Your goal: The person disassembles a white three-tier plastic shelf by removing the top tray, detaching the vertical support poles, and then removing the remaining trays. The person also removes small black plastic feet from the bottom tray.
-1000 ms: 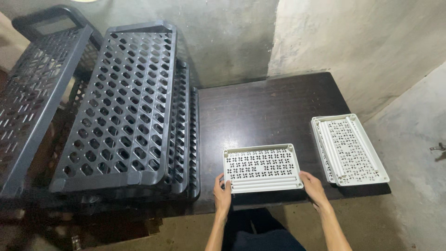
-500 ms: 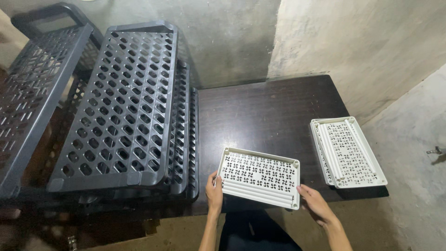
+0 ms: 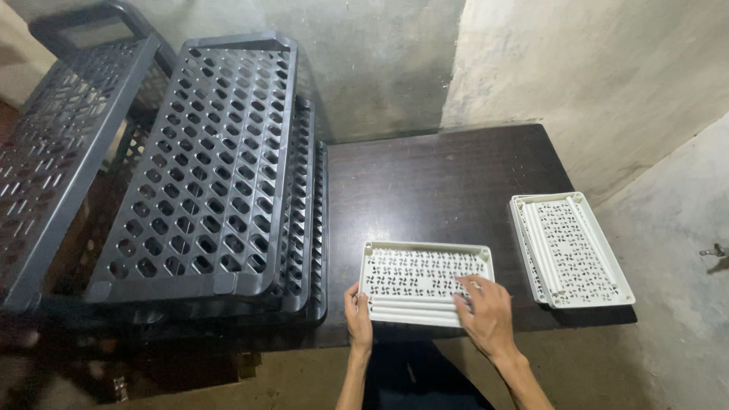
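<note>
A white perforated plastic tray (image 3: 414, 275) lies flat near the front edge of a dark wooden table (image 3: 433, 186). My left hand (image 3: 358, 316) grips the tray's near left corner. My right hand (image 3: 486, 315) rests on top of the tray's right part, fingers spread flat over it. A second white tray of the same kind (image 3: 571, 247) lies at the table's right edge, apart from both hands.
A stack of large dark grey perforated plastic panels (image 3: 209, 171) leans over the table's left side. Another dark grey panel with a handle (image 3: 57, 148) stands further left. A rough concrete wall (image 3: 577, 68) rises behind, with concrete floor (image 3: 676, 334) to the right.
The white tray, tilted up half a second ago, now lies flat on the table. My right hand has moved from its right edge onto its top.
</note>
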